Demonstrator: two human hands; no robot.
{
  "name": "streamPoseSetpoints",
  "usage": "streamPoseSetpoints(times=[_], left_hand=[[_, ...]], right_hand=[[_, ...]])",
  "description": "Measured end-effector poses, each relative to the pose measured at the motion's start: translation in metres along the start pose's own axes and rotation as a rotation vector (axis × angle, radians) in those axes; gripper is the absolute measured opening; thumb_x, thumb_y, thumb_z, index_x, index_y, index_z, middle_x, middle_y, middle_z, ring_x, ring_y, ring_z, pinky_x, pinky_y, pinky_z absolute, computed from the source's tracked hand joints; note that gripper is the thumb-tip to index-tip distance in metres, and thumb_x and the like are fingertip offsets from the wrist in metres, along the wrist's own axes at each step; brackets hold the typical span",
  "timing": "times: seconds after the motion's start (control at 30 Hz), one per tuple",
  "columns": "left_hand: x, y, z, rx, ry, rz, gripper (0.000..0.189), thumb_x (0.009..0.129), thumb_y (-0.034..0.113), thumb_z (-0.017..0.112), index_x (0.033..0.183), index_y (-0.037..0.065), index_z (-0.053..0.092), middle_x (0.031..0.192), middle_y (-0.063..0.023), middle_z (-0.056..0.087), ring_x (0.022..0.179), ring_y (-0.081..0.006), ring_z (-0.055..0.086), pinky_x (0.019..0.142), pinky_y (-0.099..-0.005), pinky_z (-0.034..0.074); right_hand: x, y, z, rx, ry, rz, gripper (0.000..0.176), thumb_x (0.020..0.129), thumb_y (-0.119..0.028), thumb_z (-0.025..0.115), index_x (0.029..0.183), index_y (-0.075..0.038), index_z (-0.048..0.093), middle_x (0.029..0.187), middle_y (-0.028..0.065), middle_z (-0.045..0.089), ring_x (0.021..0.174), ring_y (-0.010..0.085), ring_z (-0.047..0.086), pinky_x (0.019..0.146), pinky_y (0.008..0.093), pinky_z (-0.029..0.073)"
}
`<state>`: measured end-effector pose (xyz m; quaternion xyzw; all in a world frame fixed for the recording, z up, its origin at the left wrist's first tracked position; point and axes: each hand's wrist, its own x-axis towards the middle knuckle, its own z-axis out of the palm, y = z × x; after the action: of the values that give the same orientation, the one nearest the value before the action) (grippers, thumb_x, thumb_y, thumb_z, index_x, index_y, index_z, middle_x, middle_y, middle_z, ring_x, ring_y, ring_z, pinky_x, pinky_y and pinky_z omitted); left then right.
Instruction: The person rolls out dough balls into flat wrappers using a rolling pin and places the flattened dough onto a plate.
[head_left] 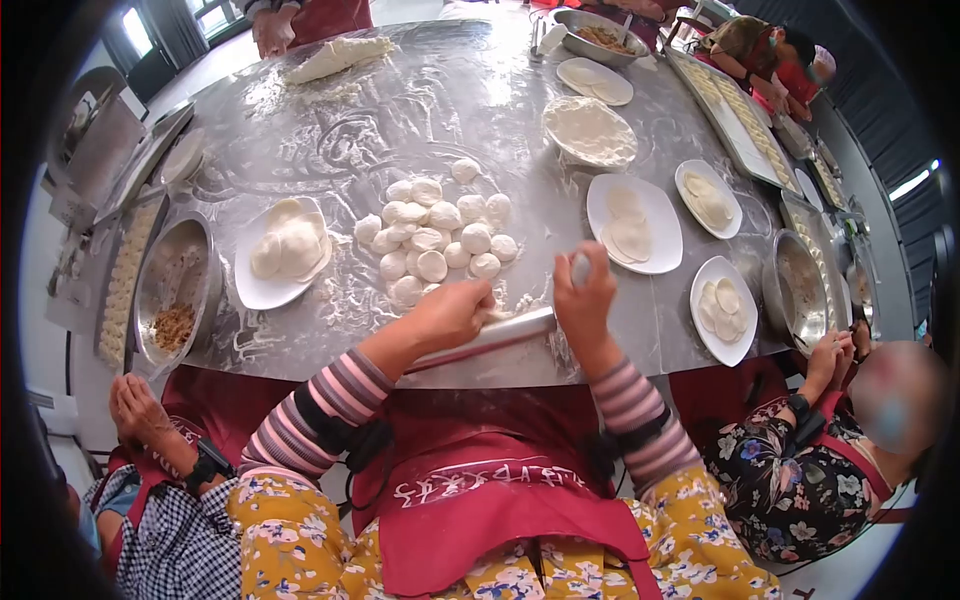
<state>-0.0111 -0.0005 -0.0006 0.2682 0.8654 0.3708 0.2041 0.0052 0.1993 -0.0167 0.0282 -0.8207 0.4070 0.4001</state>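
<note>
My right hand [585,295] is closed in a fist around a rolling pin, whose pale rounded end shows above the fingers. A smooth metal bar [500,332] slants along the table edge, its right end right at that fist. Left of it, my left hand [452,314] is closed with fingertips pinched low over the floury tabletop; I cannot tell what is in the pinch, though whitish dough shows by the fingertips. Just beyond both hands lies a heap of small round dough pieces [432,238], dusted with flour.
White plates of flat dough wrappers stand left [272,290] and right [655,258]. A bowl of flour [570,158] sits at back right. Steel bowls [210,262] flank the table, with trays of dumplings [740,150]. A large dough lump [335,60] lies far back. People sit on both sides.
</note>
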Motion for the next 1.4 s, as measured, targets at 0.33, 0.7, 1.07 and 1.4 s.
streamPoseSetpoints(times=[0.33,0.7,1.07,1.4], left_hand=[[-0.002,0.011,-0.007,-0.014,-0.118,0.003,0.021,0.079,0.018,0.060,0.081,-0.002,0.058,0.072,-0.0179,0.060,0.070,-0.0269,0.060,0.063,-0.0374,0.045],[0.144,0.075,-0.039,-0.428,0.040,0.206,0.023,0.083,0.018,0.065,0.097,0.000,0.060,0.086,-0.0077,0.063,0.081,-0.0145,0.058,0.071,-0.0300,0.047],[0.093,0.000,-0.013,0.652,0.222,0.244,0.013,0.070,0.006,0.058,0.081,0.004,0.064,0.094,-0.0175,0.060,0.096,-0.0328,0.056,0.080,-0.0432,0.049],[0.058,0.019,0.013,0.257,0.301,0.222,0.013,0.066,0.009,0.064,0.079,0.006,0.066,0.080,-0.0158,0.066,0.075,-0.0334,0.064,0.065,-0.0414,0.049]], right_hand=[[-0.036,-0.020,-0.050,-0.015,-0.061,-0.036,0.024,0.075,0.001,0.068,0.088,-0.005,0.049,0.070,0.0109,0.054,0.056,0.0307,0.057,0.048,0.0343,0.043],[-0.045,-0.024,-0.058,0.128,-0.056,0.029,0.027,0.074,0.003,0.070,0.090,-0.004,0.050,0.068,0.0103,0.056,0.054,0.0251,0.059,0.049,0.0316,0.045],[-0.047,-0.014,-0.053,0.066,-0.057,-0.023,0.020,0.079,0.004,0.063,0.091,-0.003,0.049,0.075,0.0112,0.052,0.066,0.0252,0.051,0.065,0.0342,0.044],[-0.056,-0.014,-0.055,0.151,-0.068,0.249,0.014,0.085,0.000,0.059,0.092,-0.002,0.048,0.075,0.0047,0.047,0.058,0.0135,0.046,0.056,0.0261,0.041]])
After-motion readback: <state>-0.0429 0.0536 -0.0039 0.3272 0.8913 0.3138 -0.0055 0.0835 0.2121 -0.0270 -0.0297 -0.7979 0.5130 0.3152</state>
